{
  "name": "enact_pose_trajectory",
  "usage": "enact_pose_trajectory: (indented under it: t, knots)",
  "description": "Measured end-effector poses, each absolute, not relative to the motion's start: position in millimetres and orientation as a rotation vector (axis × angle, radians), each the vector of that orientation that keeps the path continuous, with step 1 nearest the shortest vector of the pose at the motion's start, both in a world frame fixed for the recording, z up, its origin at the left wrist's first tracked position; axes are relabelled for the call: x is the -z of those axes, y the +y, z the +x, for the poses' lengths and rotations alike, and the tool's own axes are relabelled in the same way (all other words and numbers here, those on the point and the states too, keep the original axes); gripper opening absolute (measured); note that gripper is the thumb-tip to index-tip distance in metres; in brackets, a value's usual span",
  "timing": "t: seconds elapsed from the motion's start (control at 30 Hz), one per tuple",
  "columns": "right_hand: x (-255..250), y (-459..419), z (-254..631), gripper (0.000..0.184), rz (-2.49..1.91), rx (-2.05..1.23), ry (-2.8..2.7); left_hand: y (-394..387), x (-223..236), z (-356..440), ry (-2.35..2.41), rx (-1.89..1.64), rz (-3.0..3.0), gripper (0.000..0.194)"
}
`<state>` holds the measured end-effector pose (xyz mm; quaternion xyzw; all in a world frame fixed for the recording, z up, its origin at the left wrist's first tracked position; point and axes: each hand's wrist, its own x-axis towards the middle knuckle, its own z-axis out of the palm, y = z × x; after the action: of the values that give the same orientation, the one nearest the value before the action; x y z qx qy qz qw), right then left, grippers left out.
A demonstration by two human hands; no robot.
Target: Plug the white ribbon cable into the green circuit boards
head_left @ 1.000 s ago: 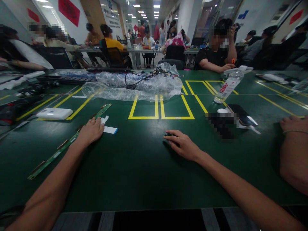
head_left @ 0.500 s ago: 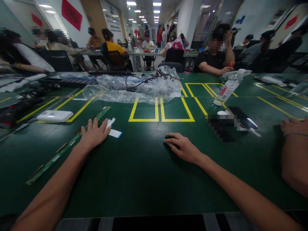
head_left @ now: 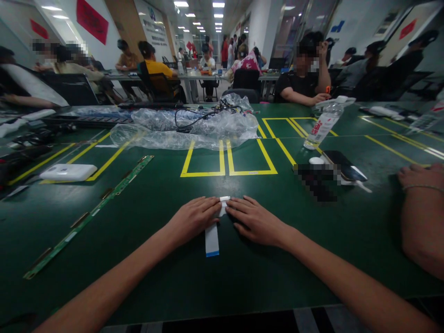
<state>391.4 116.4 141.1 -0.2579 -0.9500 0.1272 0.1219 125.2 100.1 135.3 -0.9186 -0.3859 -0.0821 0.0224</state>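
Ribbon cable (head_left: 212,238) is aligned twelve-to-six o'clock, blue end (head_left: 212,254) toward six, touched by left hand (head_left: 193,216) and right hand (head_left: 257,221); finger grip cannot be told

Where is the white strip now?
In the head view, the strip is near the middle, its far end between the left hand and right hand, blue end lower in frame.

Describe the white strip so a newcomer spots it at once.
On the dark green table, find the yellow tape outlines straight ahead. Nearer than those, the left hand and right hand have fingertips at the white strip. Unlike the long green circuit board to the left, it is short, with a blue end.
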Motion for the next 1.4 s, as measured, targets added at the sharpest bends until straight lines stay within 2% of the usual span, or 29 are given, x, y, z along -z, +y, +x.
enact_pose_trajectory:
  t: [0.1, 0.23, 0.4, 0.5, 0.63, 0.77, 0.9, 1.03, 1.4]
  knots:
    - [-142.2, 117.0, 392.5, 0.051, -0.754, -0.386, -2.797, 118.7, -144.9, 87.4, -1.591, 0.209, -2.556, 0.049]
    - [-143.5, 119.9, 396.6, 0.050, -0.749, -0.440, -2.755, 135.8, -146.6, 7.1, -2.261, 0.064, -1.893, 0.074]
    - [-144.3, 120.4, 397.9, 0.047, -0.762, -0.453, -2.738, 144.1, -130.7, -57.9, -2.649, -0.124, -1.776, 0.088]
    - [-144.3, 120.0, 396.0, 0.048, -0.776, -0.428, -2.736, 146.1, -124.0, -40.2, -2.536, -0.168, -1.952, 0.085]
    - [-144.1, 118.0, 390.8, 0.049, -0.805, -0.350, -2.728, 131.4, -124.4, 26.2, -2.196, -0.168, -2.300, 0.082]
    - [-144.1, 115.0, 385.4, 0.045, -0.828, -0.284, -2.729, 105.7, -131.5, 85.8, -1.826, -0.068, -2.626, 0.076]
    - [-144.2, 113.2, 383.2, 0.046, -0.851, -0.270, -2.735, 90.4, -137.9, 113.0, -1.537, 0.026, -2.865, 0.070]
    - [-144.5, 111.8, 383.0, 0.046, -0.847, -0.289, -2.733, 87.4, -139.7, 117.5, -1.494, 0.053, -2.914, 0.076]
    - [-149.5, 106.7, 381.5, 0.048, -0.861, -0.364, -2.772, 87.5, -150.1, 130.4, -1.465, 0.060, -3.004, 0.071]
